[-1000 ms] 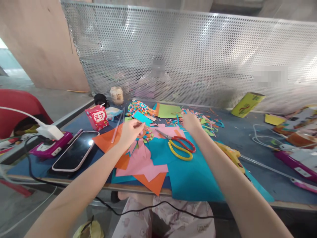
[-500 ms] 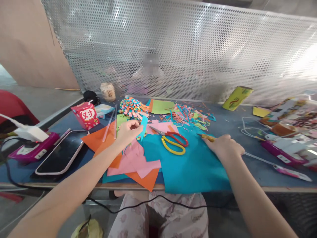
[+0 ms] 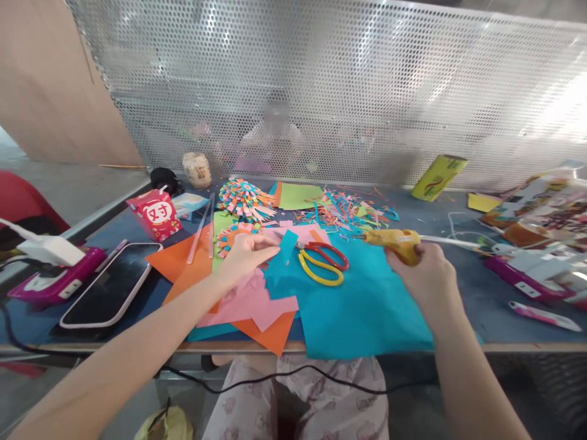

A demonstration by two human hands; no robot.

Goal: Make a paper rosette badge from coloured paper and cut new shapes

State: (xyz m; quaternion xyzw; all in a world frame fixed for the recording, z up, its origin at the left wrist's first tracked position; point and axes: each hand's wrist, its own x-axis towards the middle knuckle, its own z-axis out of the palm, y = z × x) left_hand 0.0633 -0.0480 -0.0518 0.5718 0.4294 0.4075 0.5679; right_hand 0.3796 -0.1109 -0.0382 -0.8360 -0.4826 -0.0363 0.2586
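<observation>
My left hand (image 3: 250, 253) pinches a small blue paper strip (image 3: 288, 245) above pink paper (image 3: 250, 299). A paper-fringe flower (image 3: 229, 237) lies just behind that hand. My right hand (image 3: 426, 269) is wrapped round a yellow glue gun (image 3: 397, 241), its nozzle pointing left and a white glue stick out of its back. Below the gun spreads a large blue sheet (image 3: 362, 311). Scissors (image 3: 323, 264) with red and yellow handles rest between my hands. A fuller fringed pompom (image 3: 245, 198) sits farther back.
A phone (image 3: 112, 284), a purple power strip (image 3: 59, 281) and a red packet (image 3: 156, 214) are at the left. Paper scraps (image 3: 348, 208) lie behind the blue sheet. On the right are a yellow tube (image 3: 438, 177), a cutter (image 3: 543, 316) and another power strip (image 3: 523, 281).
My right hand has lifted the glue gun, which now shows from the side. My left hand has moved right and slightly nearer with the blue strip, uncovering the paper-fringe flower.
</observation>
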